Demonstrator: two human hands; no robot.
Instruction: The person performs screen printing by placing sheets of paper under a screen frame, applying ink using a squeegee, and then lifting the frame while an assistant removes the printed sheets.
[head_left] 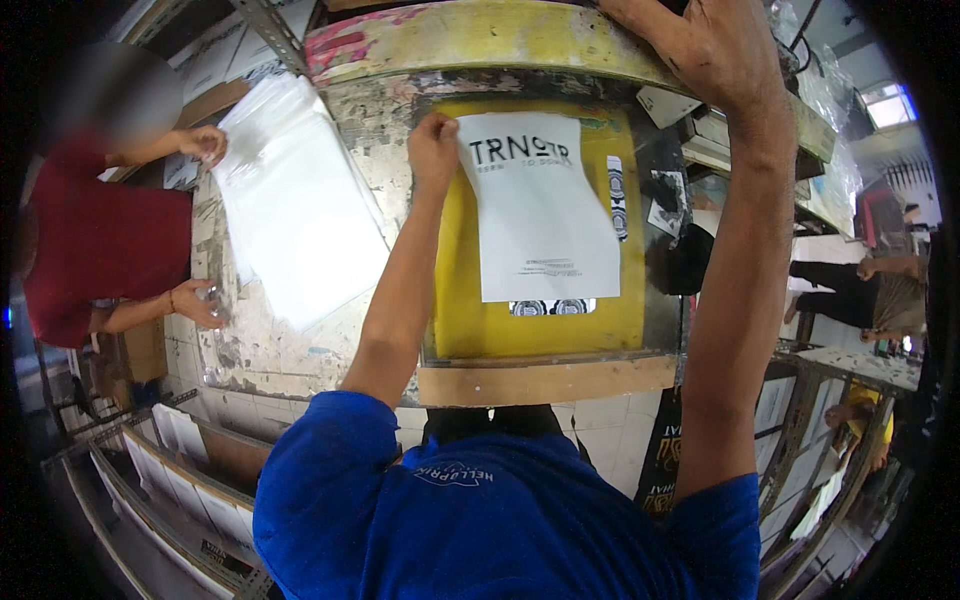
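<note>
White printed plastic bag lies flat on the yellow rectangular printing board, its top left corner pinched in the left hand. Beyond it, the right hand clasps the raised yellow-stained wooden screen frame. Further left, another person's hands touch a stack of clear plastic bags.

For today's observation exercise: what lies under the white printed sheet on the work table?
Under the white sheet lies a yellow board, with round black marks peeking out below. The left hand pinches the sheet's top corner. Whatever sits directly beneath the sheet is covered.
</note>
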